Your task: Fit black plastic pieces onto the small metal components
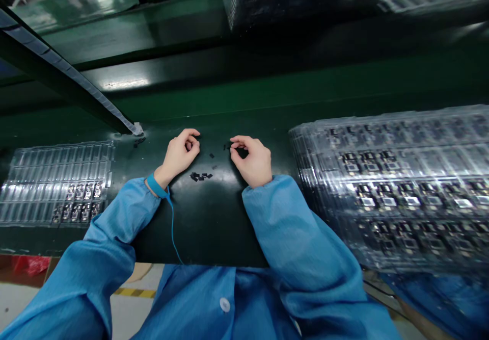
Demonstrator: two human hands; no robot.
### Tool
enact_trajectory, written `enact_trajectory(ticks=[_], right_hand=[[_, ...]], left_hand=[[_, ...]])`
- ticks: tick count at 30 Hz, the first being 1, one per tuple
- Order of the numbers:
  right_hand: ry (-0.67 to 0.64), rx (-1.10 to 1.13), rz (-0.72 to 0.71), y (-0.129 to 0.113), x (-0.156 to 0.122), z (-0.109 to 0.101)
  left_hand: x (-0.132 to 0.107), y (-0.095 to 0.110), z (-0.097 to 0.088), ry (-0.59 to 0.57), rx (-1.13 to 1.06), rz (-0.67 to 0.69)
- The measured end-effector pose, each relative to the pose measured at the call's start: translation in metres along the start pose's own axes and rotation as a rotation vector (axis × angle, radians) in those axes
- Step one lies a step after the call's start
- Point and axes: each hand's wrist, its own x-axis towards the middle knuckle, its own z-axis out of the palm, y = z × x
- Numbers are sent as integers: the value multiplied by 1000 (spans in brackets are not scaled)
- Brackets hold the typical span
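My left hand [181, 150] hovers above the dark green work surface [225, 223], its fingers curled and a gap between thumb and index tip; nothing shows between them. A blue wrist strap [156, 185] with a thin cord circles that wrist. To its right, my right hand [252, 160] has thumb and fingers pinched together at a small black piece [228, 147], partly covered by the fingertips. Between the hands lie a loose pile of small black pieces [196, 177] and a single black piece [211, 155] farther back.
At left lies a clear compartment tray [34, 177] partly filled with small electronic modules [82, 210]. A tall stack of clear trays [317, 192] with similar modules stands at right. A slanted post [87, 87] meets the surface behind my left hand, with black bits [138, 141] near its foot.
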Motion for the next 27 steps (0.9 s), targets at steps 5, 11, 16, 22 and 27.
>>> enact_trajectory(ticks=[5, 11, 16, 22, 27], right_hand=[[-6, -14, -15, -2, 1, 0], [-11, -17, -27, -3, 1, -1], [-8, -2, -44, -3, 1, -1], [-3, 12, -32, -2, 1, 0], [8, -26, -80, -3, 1, -1]], left_hand=[[0, 0, 0, -2, -12, -3], [0, -1, 0, 4, -13, 7], [0, -1, 0, 0, -4, 4], [0, 0, 0, 3, -9, 5], [0, 2, -1, 0, -8, -2]])
